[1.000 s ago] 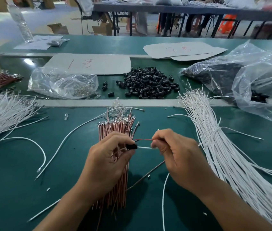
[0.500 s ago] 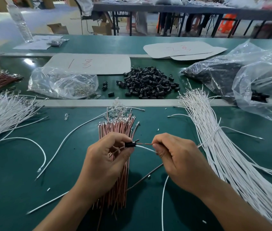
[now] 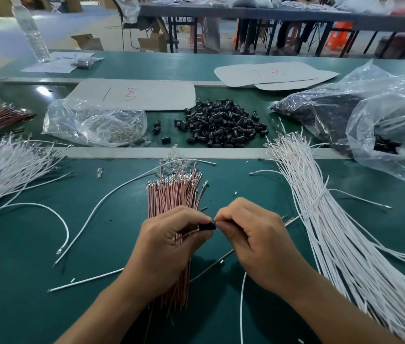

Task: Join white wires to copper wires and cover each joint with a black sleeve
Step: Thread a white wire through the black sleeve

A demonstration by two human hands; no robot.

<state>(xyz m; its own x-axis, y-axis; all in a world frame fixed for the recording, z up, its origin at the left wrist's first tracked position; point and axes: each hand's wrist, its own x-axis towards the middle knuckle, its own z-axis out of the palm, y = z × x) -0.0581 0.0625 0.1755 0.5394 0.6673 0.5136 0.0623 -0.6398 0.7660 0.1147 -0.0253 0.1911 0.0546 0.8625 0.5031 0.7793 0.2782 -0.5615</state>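
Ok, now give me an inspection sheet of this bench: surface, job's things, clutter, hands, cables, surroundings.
Surface: green mat, crossed by a grey strip.
Job's things: black sleeve between both hands; copper wire bundle under the left hand; white wire bundle at right; sleeve pile beyond the strip.
Clutter: clear bag of metal parts; plastic bags far right; cardboard sheets; water bottle.
Grippers: left hand pinches the black sleeve; right hand pinches a white wire at the sleeve's end.
Cables: loose white wires on the mat at left.
Surroundings: second bench behind; cardboard boxes on the floor.
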